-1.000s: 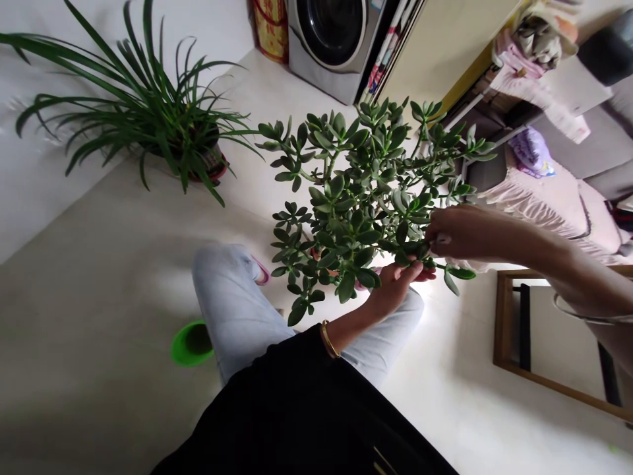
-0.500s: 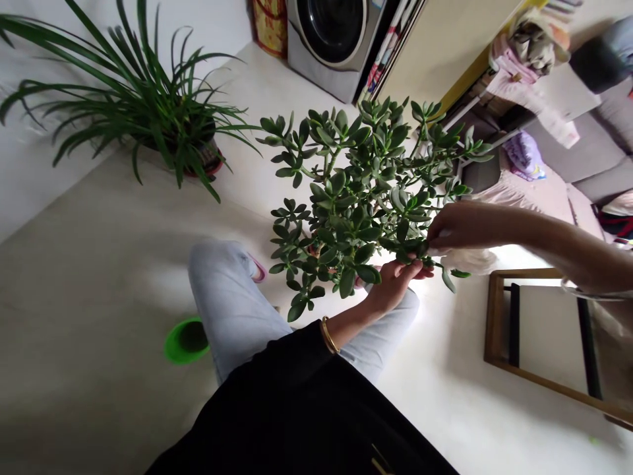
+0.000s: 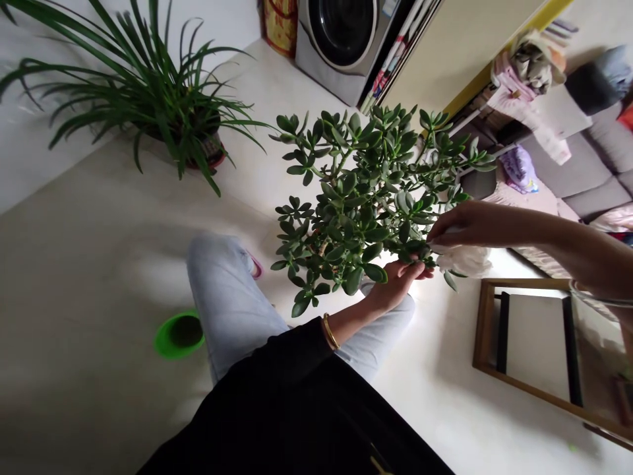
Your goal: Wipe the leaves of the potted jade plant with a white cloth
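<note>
A bushy jade plant (image 3: 366, 198) with thick oval leaves stands in front of me. My left hand (image 3: 398, 284) reaches up under its right side, palm up, fingers cupping a leafy twig from below. My right hand (image 3: 457, 227) comes in from the right, fingers pinched together on a white cloth (image 3: 465, 259) that presses against the same leaves. A gold bangle (image 3: 330, 331) sits on my left wrist. The plant's pot is hidden behind the foliage.
A long-leaved plant (image 3: 148, 99) in a red pot stands at the back left. A green cup (image 3: 179, 334) lies on the floor by my knee. A washing machine (image 3: 341, 39) is at the back, a wooden frame (image 3: 529, 343) at the right.
The view has drifted slightly; both hands stay at the same twig, with the white cloth now showing more below my right hand.
</note>
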A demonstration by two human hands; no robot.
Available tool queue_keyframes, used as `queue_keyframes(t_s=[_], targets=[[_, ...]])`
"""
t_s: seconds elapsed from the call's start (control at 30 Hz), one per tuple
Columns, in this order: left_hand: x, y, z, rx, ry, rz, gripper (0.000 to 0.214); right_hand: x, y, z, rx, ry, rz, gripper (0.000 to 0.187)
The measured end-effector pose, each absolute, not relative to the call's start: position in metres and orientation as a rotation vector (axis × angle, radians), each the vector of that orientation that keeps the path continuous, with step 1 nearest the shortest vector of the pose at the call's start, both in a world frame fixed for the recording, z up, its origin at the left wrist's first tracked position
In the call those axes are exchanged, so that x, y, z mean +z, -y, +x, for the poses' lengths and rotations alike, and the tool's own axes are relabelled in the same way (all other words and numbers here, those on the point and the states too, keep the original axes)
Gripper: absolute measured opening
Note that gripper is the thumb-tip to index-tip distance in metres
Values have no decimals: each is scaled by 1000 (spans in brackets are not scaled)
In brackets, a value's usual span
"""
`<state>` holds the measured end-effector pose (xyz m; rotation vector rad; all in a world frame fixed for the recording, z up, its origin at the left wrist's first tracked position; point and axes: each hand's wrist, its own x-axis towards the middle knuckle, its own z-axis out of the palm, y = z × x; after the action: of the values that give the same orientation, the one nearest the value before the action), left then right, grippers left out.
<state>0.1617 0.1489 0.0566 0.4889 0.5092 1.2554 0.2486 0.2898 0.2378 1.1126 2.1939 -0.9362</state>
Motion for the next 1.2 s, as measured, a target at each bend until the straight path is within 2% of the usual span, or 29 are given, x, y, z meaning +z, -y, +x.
queue_keyframes(t_s=[0.1,0.2,0.27,0.4,0.5,0.83,1.2], targets=[[55,-148,162,1252,-506,492,48,247,-286,247,-891,-2247,1117,37],[54,-147,163,1244,-510,475,46,249,-281,244,-483,-2330,1252,30],[54,-147,164,1240,-523,465,39,247,-277,242,-366,-2330,1293,28],[55,-148,165,1239,-548,452,20,244,-270,243,-559,-2245,1225,38],[56,-148,165,1241,-552,449,13,242,-268,246,-587,-2203,1167,31],[64,-148,160,1216,-536,451,11,227,-268,243,-537,-2170,1192,20],[61,-152,162,1250,-561,466,10,233,-264,245,-617,-2328,1230,29]])
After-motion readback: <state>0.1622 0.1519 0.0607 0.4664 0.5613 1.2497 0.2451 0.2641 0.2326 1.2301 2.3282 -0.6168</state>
